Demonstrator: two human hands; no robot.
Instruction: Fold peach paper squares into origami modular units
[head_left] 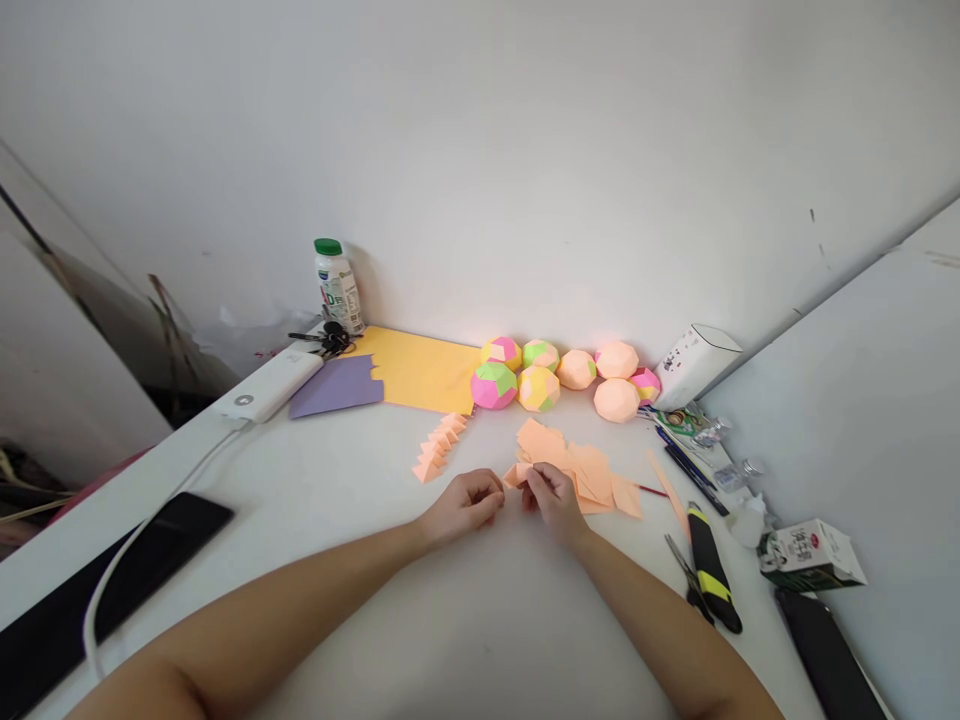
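Between the thumb and fingers of my right hand is a small folded peach paper piece. My left hand is just left of it, its fingers curled in and no paper visible in them. Whether its fingertips touch the folded piece is hard to tell. Beyond and beneath my right hand lies a loose pile of flat peach paper pieces. A slanting row of folded peach paper units sits on the white table, past my left hand.
Several multicoloured paper balls line the wall beside yellow paper and purple paper. Scissors, a utility knife, pens and a carton lie right. A bottle, power strip and tablet are left.
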